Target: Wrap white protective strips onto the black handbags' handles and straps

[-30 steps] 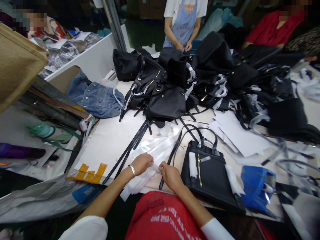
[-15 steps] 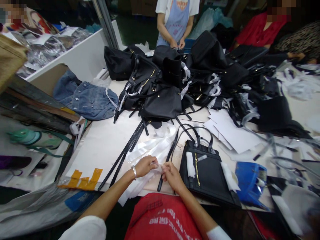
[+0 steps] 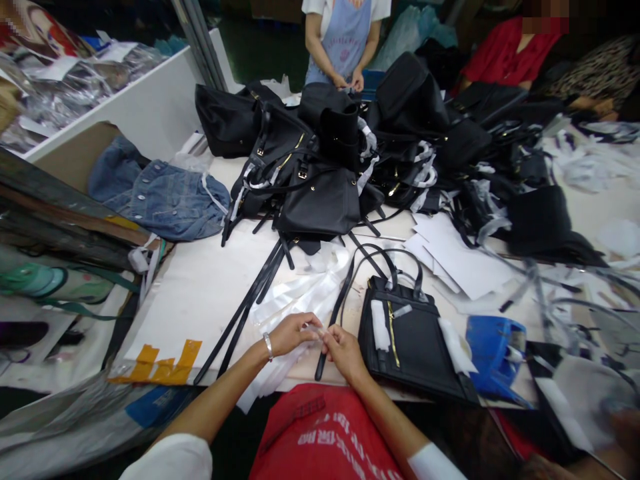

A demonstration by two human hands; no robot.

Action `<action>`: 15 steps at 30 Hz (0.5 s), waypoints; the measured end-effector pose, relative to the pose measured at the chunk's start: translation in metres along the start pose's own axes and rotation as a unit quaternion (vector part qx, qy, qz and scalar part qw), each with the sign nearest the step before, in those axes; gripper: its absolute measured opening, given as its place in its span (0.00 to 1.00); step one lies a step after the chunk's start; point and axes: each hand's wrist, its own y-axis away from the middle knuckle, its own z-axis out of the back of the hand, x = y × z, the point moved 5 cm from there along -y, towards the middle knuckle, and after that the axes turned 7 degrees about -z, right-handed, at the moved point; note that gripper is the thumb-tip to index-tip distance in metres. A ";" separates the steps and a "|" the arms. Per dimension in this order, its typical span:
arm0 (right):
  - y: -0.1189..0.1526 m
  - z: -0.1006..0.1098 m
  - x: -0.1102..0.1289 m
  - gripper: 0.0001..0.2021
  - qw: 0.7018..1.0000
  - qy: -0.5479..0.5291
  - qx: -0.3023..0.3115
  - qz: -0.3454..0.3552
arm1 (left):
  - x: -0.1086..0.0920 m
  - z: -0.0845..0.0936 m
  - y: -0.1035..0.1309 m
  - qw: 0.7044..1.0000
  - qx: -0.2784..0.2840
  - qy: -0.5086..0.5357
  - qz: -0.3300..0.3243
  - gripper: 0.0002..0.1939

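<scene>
Close together above the table's near edge, my left hand [image 3: 293, 335] and my right hand [image 3: 343, 351] pinch a small, thin, whitish translucent piece [image 3: 317, 329] between them. Its kind is too small to make out. Under and behind my hands lie glossy white strips [image 3: 285, 297], some hanging over the edge. A loose black strap [image 3: 325, 350] runs down beside my right hand. Just right of it rests a black handbag [image 3: 413, 340] with a gold zip, its handles pointing away from me and white wrapping on its side.
Black bags [image 3: 325, 193] are heaped across the back. A denim garment [image 3: 165, 197] lies at the left, white sheets [image 3: 455, 253] and a blue plastic object [image 3: 495, 353] to the right. Orange tape [image 3: 167, 365] marks the front left corner. A co-worker in a blue apron [image 3: 345, 43] stands opposite.
The camera view has shifted slightly. My fingers have changed position a little around the small piece, with both hands still close together. The handbag has not moved on the table.
</scene>
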 end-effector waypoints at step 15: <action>0.000 -0.004 -0.022 0.18 0.990 0.125 -0.012 -0.070 | 0.042 0.004 0.001 0.996 -0.014 0.037 0.078 0.09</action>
